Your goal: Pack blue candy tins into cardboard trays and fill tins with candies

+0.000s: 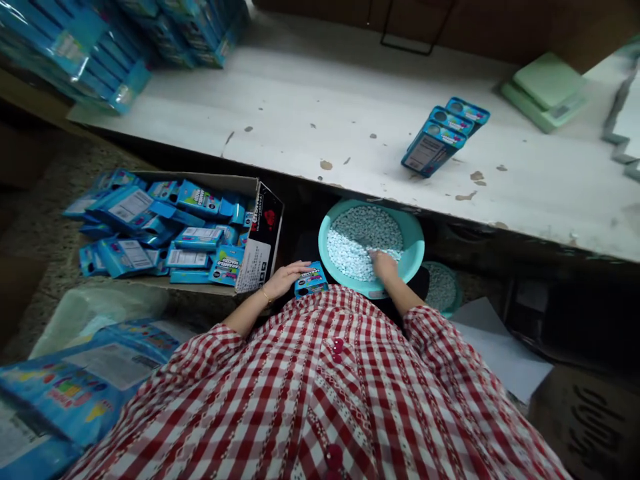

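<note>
My left hand is closed on a small blue candy box, held at my lap against the near side of a turquoise basin. Small pale blue candies fill much of that basin. My right hand reaches in over its near right edge, fingers curled down into the candies; the fingertips are partly hidden. To the left of my left hand stands an open carton heaped with similar blue boxes.
Three blue boxes stand on the white worktop, near a green scale. Wrapped packs sit at its back left. A second tub of candies is right of the basin, by white paper. Blue bags lie lower left.
</note>
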{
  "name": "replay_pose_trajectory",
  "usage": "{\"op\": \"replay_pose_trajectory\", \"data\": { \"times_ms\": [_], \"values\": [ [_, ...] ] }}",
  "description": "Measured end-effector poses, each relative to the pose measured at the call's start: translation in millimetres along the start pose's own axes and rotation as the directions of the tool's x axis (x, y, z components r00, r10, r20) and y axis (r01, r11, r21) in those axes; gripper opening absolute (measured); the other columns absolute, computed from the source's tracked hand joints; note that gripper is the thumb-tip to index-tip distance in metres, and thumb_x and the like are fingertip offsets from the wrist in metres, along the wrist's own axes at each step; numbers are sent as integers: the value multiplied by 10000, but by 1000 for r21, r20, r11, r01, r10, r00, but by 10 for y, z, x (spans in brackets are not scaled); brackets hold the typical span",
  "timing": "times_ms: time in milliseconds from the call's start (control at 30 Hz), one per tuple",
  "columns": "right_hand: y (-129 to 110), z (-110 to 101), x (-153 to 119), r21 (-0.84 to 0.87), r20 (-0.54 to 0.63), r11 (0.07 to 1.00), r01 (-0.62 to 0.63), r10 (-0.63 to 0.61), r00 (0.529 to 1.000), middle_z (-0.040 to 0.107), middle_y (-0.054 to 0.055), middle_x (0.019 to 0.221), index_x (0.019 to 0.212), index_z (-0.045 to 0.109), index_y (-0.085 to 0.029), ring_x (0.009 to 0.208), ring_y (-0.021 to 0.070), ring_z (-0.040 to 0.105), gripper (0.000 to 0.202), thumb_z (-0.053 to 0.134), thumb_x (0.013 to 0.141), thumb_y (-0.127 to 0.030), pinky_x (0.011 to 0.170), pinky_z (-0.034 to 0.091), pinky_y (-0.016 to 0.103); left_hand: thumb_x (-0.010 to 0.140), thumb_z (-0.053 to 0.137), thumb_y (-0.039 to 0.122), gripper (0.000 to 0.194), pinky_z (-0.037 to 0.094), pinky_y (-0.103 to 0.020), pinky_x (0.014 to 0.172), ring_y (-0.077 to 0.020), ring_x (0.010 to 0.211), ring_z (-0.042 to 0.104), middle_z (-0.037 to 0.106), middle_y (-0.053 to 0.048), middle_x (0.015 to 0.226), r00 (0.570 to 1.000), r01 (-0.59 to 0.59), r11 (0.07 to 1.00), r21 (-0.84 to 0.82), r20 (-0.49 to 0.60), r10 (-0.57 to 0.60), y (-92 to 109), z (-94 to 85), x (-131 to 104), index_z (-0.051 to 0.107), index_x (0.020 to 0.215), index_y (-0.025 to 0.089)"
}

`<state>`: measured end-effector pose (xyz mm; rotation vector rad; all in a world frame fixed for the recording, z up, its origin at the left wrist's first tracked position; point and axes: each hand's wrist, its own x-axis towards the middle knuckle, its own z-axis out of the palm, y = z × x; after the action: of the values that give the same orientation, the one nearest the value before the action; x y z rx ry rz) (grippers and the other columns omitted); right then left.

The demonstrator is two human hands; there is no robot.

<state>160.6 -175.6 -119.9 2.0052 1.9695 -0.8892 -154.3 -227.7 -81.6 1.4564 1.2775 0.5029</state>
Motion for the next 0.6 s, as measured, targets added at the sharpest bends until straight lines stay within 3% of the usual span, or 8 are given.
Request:
{"op": "replay_pose_trajectory", "data": {
  "times_ms": [100, 200, 367, 500, 600],
  "values": [
    [-143, 202, 122, 121, 39, 993, 4, -9, 999, 633, 106, 1103, 1185, 602, -194, 1000, 204, 573, 436, 421, 806, -77, 827, 421, 277, 721, 527, 169, 502, 307, -503, 1081, -262, 1311, 401, 511, -43, 1350, 963, -108, 989, 102, 258, 79, 48, -165, -78, 595, 1201, 297],
    [-181, 284, 233, 277, 74, 961, 7, -29, 997, 675, 65, 974, 1044, 666, -162, 921, 174, 587, 344, 440, 787, -128, 785, 443, 242, 610, 643, 148, 763, 310, -509, 1074, -304, 1353, 318, 418, -60, 1424, 937, -199, 951, 238, 329, 114, 94, -193, -123, 455, 1334, 302],
    [-168, 257, 234, 519, 124, 855, -25, -46, 991, 615, 1, 618, 790, 675, -129, 602, 122, 551, 242, 453, 694, -145, 565, 448, 202, 702, 608, 215, 524, 344, -454, 1067, -255, 1243, 473, 559, -89, 1292, 956, -277, 913, 299, 177, 233, 128, 31, -64, 553, 1223, 230],
    [-108, 122, 92, 653, 113, 756, -48, -35, 993, 578, -6, 570, 840, 662, -109, 481, 88, 478, 295, 433, 665, -172, 468, 404, 186, 766, 598, 313, 422, 460, -388, 942, -217, 1023, 605, 641, -86, 1127, 972, -196, 959, 204, -91, 218, 254, 133, 43, 555, 1164, 182],
    [17, -119, -51, 730, 80, 682, -40, -28, 996, 581, -8, 575, 925, 663, -107, 442, 68, 440, 370, 451, 638, -208, 432, 364, 173, 776, 600, 370, 415, 490, -358, 870, -201, 914, 624, 663, -71, 1011, 944, -165, 978, 126, -268, 194, 383, 133, 213, 553, 1124, 150]
  ]
}}
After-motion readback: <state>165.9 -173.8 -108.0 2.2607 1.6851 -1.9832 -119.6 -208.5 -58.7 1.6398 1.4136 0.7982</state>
